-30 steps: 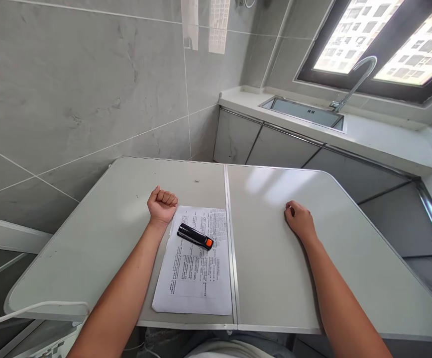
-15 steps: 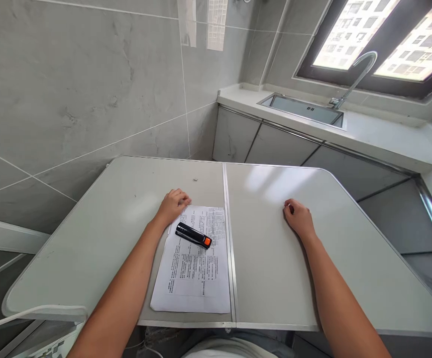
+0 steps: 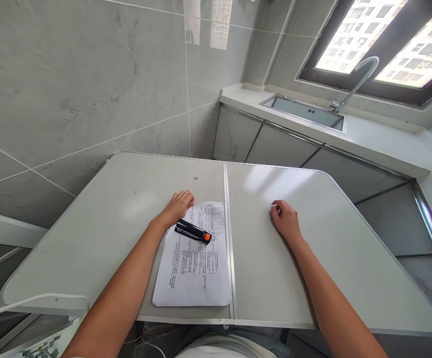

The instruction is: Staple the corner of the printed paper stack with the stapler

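Printed sheets of paper lie on the left half of the table, their text turned sideways. A black stapler with an orange end rests slantwise on them. My left hand sits at the upper left corner of the sheets, just above the stapler. Its fingers are curled in and no object shows in them. On the table's right half rests my right hand, loosely curled with nothing visible in it, apart from the paper and stapler.
A metal seam divides the pale table. One tiny metallic bit lies beyond my left hand. Past the table stands a counter with a sink and a curved faucet. A white cable runs at the lower left.
My right hand has moved left, toward the seam. My left hand has shifted slightly right along the paper's top corner. The stapler still lies on the sheets.
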Action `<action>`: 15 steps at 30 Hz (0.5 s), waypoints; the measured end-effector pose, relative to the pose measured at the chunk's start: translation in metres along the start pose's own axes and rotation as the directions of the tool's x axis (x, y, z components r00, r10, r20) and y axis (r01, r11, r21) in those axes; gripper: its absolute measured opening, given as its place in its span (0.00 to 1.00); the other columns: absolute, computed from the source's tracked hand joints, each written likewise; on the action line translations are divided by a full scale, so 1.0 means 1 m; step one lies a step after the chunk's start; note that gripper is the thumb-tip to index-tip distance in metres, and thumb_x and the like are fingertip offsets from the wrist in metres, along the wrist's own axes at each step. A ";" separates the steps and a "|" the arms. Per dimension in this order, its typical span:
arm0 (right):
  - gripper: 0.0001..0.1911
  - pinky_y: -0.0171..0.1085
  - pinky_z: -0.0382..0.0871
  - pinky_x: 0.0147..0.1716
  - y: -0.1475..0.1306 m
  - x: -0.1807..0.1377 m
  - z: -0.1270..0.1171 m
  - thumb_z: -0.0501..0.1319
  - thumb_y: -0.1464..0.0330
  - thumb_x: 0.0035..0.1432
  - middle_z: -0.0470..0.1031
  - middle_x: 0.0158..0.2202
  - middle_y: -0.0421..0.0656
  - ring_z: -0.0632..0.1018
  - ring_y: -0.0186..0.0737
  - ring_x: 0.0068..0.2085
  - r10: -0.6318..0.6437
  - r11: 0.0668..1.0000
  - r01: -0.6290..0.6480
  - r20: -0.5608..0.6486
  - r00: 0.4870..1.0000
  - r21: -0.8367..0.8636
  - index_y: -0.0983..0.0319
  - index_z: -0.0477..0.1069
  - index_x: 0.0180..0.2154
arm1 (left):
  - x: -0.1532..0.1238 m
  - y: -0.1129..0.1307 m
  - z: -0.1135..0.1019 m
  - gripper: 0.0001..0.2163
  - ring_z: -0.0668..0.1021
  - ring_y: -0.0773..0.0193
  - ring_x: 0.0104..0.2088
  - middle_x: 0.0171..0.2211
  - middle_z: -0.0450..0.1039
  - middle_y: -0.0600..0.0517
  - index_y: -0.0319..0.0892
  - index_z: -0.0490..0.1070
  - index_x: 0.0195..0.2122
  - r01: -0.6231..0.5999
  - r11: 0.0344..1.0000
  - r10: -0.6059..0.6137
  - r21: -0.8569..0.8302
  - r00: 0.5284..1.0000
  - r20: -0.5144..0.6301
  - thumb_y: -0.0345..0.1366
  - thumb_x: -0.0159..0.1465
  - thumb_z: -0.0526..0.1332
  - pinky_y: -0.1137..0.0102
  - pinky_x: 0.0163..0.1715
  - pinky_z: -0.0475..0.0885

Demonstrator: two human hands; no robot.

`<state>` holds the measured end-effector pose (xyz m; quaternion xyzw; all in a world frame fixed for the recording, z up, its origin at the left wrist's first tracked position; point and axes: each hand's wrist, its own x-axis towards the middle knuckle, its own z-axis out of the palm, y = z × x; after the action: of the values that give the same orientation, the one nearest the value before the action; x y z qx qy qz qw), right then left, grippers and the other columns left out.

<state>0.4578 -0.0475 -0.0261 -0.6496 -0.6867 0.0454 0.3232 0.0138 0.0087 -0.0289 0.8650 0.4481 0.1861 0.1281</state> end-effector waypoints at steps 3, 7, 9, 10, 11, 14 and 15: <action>0.08 0.42 0.68 0.43 -0.056 -0.015 0.018 0.55 0.64 0.66 0.74 0.37 0.45 0.74 0.44 0.38 -0.129 0.979 0.107 0.124 0.984 0.175 0.59 0.70 0.42 | -0.001 0.000 -0.001 0.08 0.71 0.56 0.39 0.38 0.71 0.49 0.44 0.66 0.38 0.010 1.000 -0.011 -0.004 0.999 -0.031 0.32 0.74 0.51 0.62 0.41 0.61; 0.06 0.39 0.66 0.37 -0.126 -0.032 0.040 0.56 0.62 0.67 0.74 0.36 0.42 0.73 0.42 0.36 -0.130 0.945 0.028 0.294 0.947 0.327 0.57 0.65 0.39 | -0.002 0.002 -0.005 0.09 0.70 0.56 0.39 0.37 0.70 0.49 0.45 0.64 0.37 0.040 0.999 -0.040 -0.008 0.997 -0.069 0.32 0.74 0.49 0.62 0.42 0.60; 0.06 0.38 0.64 0.34 -0.148 -0.035 0.049 0.56 0.62 0.67 0.72 0.34 0.39 0.71 0.40 0.33 -0.130 0.929 -0.010 0.351 0.927 0.370 0.56 0.63 0.39 | -0.002 0.003 -0.008 0.09 0.70 0.56 0.39 0.38 0.70 0.49 0.45 0.64 0.37 0.069 0.997 -0.070 -0.021 0.992 -0.103 0.33 0.75 0.48 0.61 0.43 0.61; 0.06 0.37 0.63 0.32 -0.156 -0.035 0.052 0.56 0.62 0.66 0.70 0.32 0.38 0.70 0.40 0.31 -0.138 0.923 -0.018 0.373 0.917 0.385 0.56 0.62 0.40 | -0.002 0.003 -0.009 0.09 0.70 0.56 0.39 0.38 0.70 0.49 0.45 0.64 0.37 0.087 0.996 -0.090 -0.028 0.988 -0.122 0.33 0.75 0.48 0.61 0.43 0.61; 0.05 0.37 0.62 0.31 -0.163 -0.035 0.055 0.56 0.63 0.66 0.69 0.30 0.37 0.69 0.39 0.30 -0.145 0.918 -0.023 0.388 0.910 0.396 0.56 0.62 0.41 | -0.002 0.003 -0.010 0.09 0.70 0.56 0.39 0.38 0.70 0.49 0.45 0.64 0.37 0.107 0.994 -0.111 -0.034 0.984 -0.137 0.33 0.75 0.48 0.61 0.43 0.61; 0.04 0.36 0.58 0.29 -0.173 -0.033 0.060 0.53 0.65 0.66 0.63 0.25 0.34 0.66 0.39 0.26 -0.146 0.914 -0.027 0.391 0.909 0.404 0.56 0.61 0.43 | -0.001 0.003 -0.011 0.08 0.71 0.55 0.41 0.39 0.70 0.48 0.45 0.65 0.38 0.164 0.986 -0.168 -0.033 0.973 -0.160 0.34 0.74 0.50 0.60 0.44 0.62; 0.04 0.36 0.58 0.28 -0.174 -0.033 0.061 0.52 0.66 0.66 0.63 0.24 0.34 0.65 0.39 0.26 -0.147 0.916 -0.021 0.384 0.911 0.400 0.56 0.62 0.42 | -0.001 0.003 -0.012 0.08 0.71 0.55 0.41 0.39 0.70 0.48 0.45 0.66 0.38 0.178 0.984 -0.180 -0.030 0.971 -0.158 0.35 0.74 0.50 0.60 0.44 0.62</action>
<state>0.2752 -0.0824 -0.0032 -0.5239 -0.7363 0.3064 0.2992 0.0105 0.0065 -0.0170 0.8023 0.5315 0.2463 0.1145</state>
